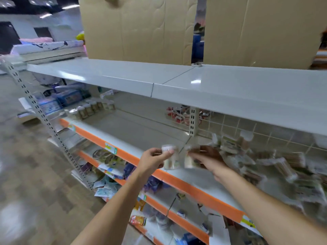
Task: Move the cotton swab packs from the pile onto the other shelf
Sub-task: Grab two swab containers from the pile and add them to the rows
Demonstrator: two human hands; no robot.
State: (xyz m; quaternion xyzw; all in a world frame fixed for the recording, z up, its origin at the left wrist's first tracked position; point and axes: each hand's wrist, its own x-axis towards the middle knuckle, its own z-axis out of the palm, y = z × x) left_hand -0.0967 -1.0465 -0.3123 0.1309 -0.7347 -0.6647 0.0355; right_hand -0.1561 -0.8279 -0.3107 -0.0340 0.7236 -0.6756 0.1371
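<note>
My left hand (154, 159) pinches a small clear cotton swab pack (171, 157) by its top, above the orange front edge of the middle shelf (134, 128). Right beside it, my right hand (208, 160) grips a second swab pack (191, 157). Both packs hang close together near the seam between the two shelf sections. A loose pile of swab packs (265, 161) lies on the right section, blurred. At the far left end of the left section stands a row of swab packs (93, 107).
A white upper shelf (177, 82) overhangs the work area, with large cardboard boxes (139, 27) on it. A shelf upright (193, 121) stands at the back between the sections. Lower shelves (159, 200) hold mixed small goods. Tiled floor lies to the left.
</note>
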